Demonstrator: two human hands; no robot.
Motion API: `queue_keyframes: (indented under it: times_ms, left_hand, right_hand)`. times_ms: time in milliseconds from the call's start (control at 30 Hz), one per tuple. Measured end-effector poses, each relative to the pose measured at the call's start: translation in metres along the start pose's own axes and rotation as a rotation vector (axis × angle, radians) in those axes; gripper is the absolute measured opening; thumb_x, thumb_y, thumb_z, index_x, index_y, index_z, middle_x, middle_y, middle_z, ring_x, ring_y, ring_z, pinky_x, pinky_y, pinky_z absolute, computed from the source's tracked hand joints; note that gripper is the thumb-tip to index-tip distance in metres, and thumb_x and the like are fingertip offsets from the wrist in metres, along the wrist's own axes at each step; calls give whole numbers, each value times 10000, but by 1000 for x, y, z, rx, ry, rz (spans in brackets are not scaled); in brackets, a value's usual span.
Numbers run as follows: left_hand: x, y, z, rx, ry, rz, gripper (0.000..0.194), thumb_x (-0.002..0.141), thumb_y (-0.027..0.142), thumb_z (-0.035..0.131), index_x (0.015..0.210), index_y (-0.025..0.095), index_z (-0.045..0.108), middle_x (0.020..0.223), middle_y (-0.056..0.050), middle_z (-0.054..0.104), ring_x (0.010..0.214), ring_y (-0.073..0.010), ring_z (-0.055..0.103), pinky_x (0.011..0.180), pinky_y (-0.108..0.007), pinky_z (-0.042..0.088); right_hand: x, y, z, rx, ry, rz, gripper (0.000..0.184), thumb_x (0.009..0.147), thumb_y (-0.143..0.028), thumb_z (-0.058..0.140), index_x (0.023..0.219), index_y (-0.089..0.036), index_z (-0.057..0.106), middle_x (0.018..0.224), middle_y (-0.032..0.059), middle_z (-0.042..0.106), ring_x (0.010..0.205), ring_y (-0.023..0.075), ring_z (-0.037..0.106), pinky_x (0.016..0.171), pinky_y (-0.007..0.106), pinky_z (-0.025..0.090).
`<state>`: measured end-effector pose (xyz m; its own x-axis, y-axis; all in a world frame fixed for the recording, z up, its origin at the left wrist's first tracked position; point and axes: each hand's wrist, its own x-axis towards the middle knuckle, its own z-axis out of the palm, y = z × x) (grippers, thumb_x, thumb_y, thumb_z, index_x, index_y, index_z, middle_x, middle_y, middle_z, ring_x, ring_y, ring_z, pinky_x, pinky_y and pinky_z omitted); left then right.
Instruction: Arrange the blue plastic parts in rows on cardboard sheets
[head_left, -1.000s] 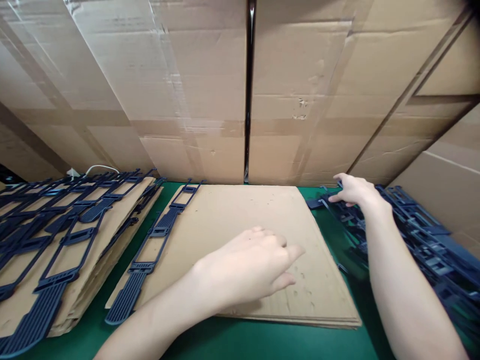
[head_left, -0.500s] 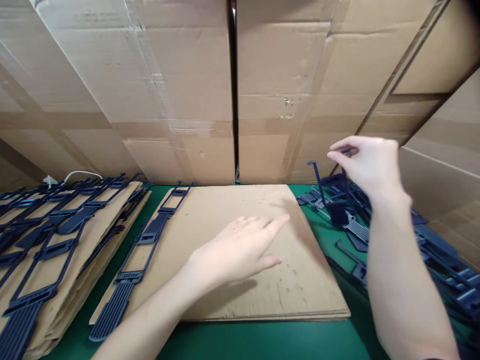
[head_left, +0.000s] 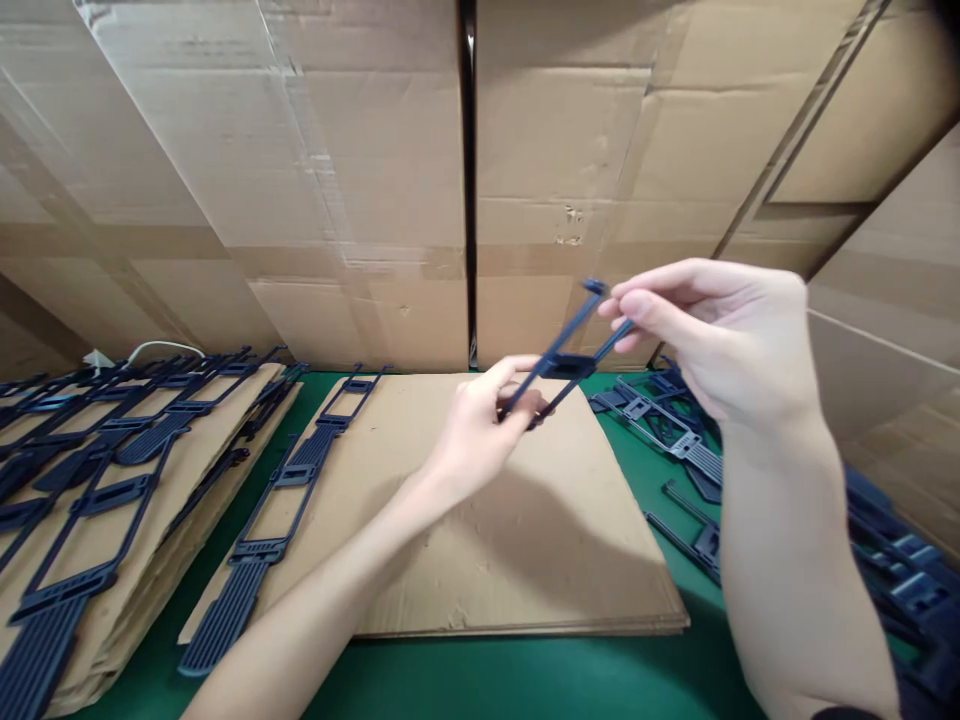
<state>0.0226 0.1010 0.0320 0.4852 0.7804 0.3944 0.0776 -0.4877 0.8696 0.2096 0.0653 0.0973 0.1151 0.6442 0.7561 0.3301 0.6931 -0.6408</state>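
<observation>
A dark blue plastic frame (head_left: 568, 366), with two thin prongs and a crossbar, is held tilted in the air above the far right part of a cardboard sheet (head_left: 480, 590). My left hand (head_left: 480, 425) is closed around its lower end, which the fingers partly hide. Finger and thumb of my right hand (head_left: 716, 325) pinch one prong near its upper tip. A similar long frame with a ribbed end (head_left: 300, 475) lies along the sheet's left edge.
Layered cardboard (head_left: 142, 590) with several dark blue frames (head_left: 112, 495) stands at the left. A loose pile of such parts (head_left: 694, 450) covers the green table (head_left: 480, 680) on the right. Large cardboard boxes (head_left: 360, 180) wall off the back and right.
My right hand has brought the frame from above the right-hand pile leftward over the sheet. My left hand, open and outstretched before, has risen and closed on the frame's lower end.
</observation>
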Motion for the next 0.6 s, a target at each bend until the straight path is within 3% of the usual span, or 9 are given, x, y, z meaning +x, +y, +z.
queue_keyframes:
  times_ms: [100, 167, 233, 300, 367, 433, 600]
  left_hand:
    - [6, 1, -10, -225, -52, -213, 179, 881, 263, 447, 945, 125, 542, 644, -27, 609, 493, -134, 600, 492, -255, 516]
    - [9, 0, -15, -302, -37, -287, 129, 864, 243, 460, 913, 137, 516, 597, 0, 577, 441, -123, 568, 434, -237, 488]
    - [11, -1, -20, -359, -30, -339, 99, 857, 239, 460, 880, 148, 494, 602, 3, 570, 471, -133, 584, 444, -252, 499]
    - [12, -3, -23, -377, -42, -380, 73, 847, 217, 453, 864, 152, 479, 640, -9, 585, 521, -149, 612, 480, -275, 516]
    - [13, -4, -26, -359, -54, -394, 64, 831, 179, 449, 882, 150, 473, 681, -20, 603, 554, -152, 628, 518, -277, 522]
    - [14, -4, -29, -318, -55, -377, 109, 821, 161, 454, 928, 150, 472, 761, -36, 628, 591, -141, 635, 549, -259, 516]
    - [16, -8, -46, -83, -27, -276, 250, 788, 102, 461, 1035, 140, 455, 921, -54, 616, 673, -121, 642, 660, -252, 511]
  right_hand:
    - [7, 31, -15, -36, -4, 99, 209, 834, -372, 607, 880, -185, 688, 822, 48, 681, 708, 158, 654, 666, 299, 565]
    - [11, 61, -33, -271, -50, 246, 252, 826, -400, 596, 892, -169, 673, 807, 54, 678, 720, 163, 652, 684, 304, 555]
    - [12, 93, -52, -710, -235, 512, 235, 801, -389, 600, 879, -179, 673, 776, 44, 673, 725, 168, 649, 684, 304, 539]
    - [10, 123, -67, -927, -358, 713, 211, 626, -326, 754, 706, -152, 666, 687, 75, 649, 704, 227, 645, 668, 356, 527]
    - [6, 145, -75, -1085, -505, 910, 228, 559, -311, 789, 615, -156, 630, 658, 81, 632, 706, 246, 644, 653, 362, 517]
    - [1, 160, -76, -1150, -564, 991, 226, 557, -300, 785, 603, -163, 612, 674, 83, 629, 727, 248, 646, 648, 355, 510]
    - [-8, 176, -73, -1150, -594, 1024, 197, 554, -226, 776, 617, -159, 602, 668, 79, 621, 704, 245, 643, 619, 342, 493]
